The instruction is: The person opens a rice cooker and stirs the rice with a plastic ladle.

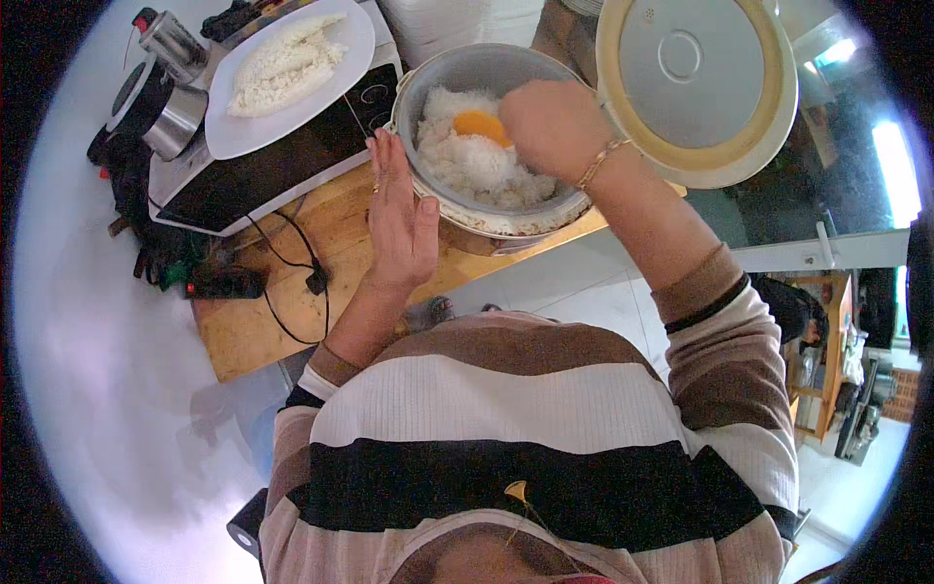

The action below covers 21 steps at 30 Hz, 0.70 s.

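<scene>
An open rice cooker point(496, 223) with a grey inner pot point(467, 69) stands at the edge of a wooden counter. White cooked rice point(485, 164) lies loose and clumped inside it. My right hand point(554, 128), closed in a fist and slightly blurred, is over the pot and grips an orange rice paddle point(481, 127). The paddle's flat end rests among the rice; its handle is hidden by the hand. My left hand point(401, 208) presses against the cooker's left outer side, palm inward with the fingers straight, and holds nothing.
The cooker's hinged lid point(682, 66) stands raised at the right. A white plate point(219, 135) heaped with rice sits on a microwave-like appliance point(277, 153) at the left. Beside it is a metal kettle point(175, 120). Black cables point(314, 281) and a power strip point(225, 283) lie on the wooden counter point(248, 336).
</scene>
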{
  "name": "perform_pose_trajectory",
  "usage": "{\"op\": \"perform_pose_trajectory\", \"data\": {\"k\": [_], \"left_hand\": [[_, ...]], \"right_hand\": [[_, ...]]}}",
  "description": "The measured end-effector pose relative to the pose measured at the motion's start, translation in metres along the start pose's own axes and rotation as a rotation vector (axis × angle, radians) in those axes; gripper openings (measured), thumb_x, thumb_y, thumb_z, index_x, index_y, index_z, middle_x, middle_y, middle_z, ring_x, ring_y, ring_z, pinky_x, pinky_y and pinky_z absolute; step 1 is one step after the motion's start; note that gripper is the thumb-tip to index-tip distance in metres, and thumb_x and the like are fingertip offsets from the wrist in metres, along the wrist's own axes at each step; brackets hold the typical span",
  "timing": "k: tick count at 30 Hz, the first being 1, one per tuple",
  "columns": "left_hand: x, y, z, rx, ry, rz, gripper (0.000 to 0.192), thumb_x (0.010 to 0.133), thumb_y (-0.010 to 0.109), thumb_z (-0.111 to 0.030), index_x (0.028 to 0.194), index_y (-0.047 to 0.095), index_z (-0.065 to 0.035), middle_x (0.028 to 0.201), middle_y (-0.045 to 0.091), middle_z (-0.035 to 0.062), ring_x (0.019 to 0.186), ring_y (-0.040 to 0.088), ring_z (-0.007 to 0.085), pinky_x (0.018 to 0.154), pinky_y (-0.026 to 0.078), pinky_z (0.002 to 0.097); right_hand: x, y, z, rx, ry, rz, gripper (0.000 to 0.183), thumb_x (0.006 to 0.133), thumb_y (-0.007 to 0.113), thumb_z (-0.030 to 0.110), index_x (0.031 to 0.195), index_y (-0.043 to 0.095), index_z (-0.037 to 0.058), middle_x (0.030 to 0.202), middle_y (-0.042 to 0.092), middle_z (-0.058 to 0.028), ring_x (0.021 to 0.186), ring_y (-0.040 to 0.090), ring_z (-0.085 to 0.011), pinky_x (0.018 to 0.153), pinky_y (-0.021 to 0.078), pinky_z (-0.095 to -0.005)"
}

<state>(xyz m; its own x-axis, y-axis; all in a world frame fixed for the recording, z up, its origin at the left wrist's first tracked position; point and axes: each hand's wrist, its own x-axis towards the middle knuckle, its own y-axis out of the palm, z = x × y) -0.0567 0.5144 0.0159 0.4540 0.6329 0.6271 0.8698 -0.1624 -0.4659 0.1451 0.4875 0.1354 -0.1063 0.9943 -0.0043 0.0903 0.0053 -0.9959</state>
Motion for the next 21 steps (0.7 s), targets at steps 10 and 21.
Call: {"op": "perform_pose_trajectory", "data": {"k": [10,21], "left_hand": [[-0.005,0.001,-0.006,0.093,-0.121,-0.038,0.065,0.097,0.035,-0.032,0.141,0.021,0.0135,0.147,0.019,0.0356,0.140,0.013,0.0478,0.114,0.015,0.0464],[-0.005,0.006,-0.008,0.160,-0.127,-0.071,0.063,0.098,0.035,-0.032,0.141,0.022,0.0131,0.147,0.020,0.0348,0.140,0.015,0.0467,0.114,0.016,0.0465]], "right_hand": [[-0.025,-0.032,0.021,-0.084,-0.194,-0.095,0.020,0.078,0.057,0.019,0.075,0.070,0.0036,0.079,0.068,-0.0170,0.074,0.068,-0.0314,0.067,0.0535,-0.0429],[-0.036,-0.054,0.003,-0.092,-0.111,-0.120,0.017,0.077,0.057,0.015,0.078,0.068,0.0026,0.079,0.067,-0.0190,0.078,0.067,-0.0328,0.067,0.0527,-0.0424]]}}
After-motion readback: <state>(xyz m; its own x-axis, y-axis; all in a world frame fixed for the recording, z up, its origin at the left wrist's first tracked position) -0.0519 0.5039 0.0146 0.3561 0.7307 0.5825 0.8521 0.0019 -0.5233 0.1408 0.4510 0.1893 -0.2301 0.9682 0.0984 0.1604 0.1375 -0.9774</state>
